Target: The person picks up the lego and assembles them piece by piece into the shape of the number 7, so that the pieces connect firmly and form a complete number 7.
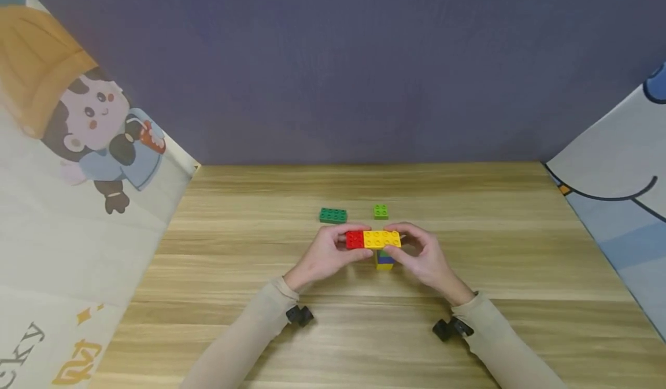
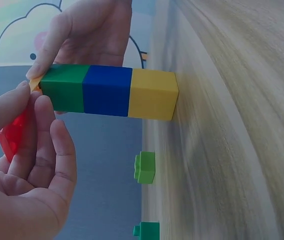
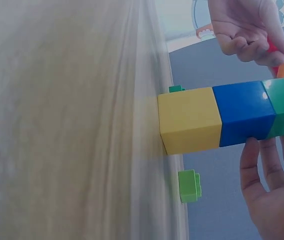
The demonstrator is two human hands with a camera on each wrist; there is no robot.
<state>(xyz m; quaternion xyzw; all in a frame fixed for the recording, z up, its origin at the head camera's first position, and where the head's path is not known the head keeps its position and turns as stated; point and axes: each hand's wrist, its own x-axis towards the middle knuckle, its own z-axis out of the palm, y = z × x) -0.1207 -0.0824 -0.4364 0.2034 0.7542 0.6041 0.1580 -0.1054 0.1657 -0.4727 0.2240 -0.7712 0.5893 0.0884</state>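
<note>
A stack of yellow, blue and green bricks (image 2: 107, 91) stands upright on the table. At its top is a yellow brick (image 1: 382, 239), with a red brick (image 1: 355, 239) against its left end. My left hand (image 1: 325, 254) pinches the red brick between thumb and fingers, and that brick looks tilted in the left wrist view. From the other side, my right hand (image 1: 424, 257) grips the yellow brick, thumb at the near side and forefinger at the far side. Whether the red and yellow bricks are joined is hidden by the fingers.
Behind the hands, a dark green brick (image 1: 333, 215) and a small lime green brick (image 1: 381, 211) lie apart on the wooden table (image 1: 250, 204). A dark blue-grey panel (image 1: 333, 77) rises at the table's back edge. Printed cloths hang at both sides.
</note>
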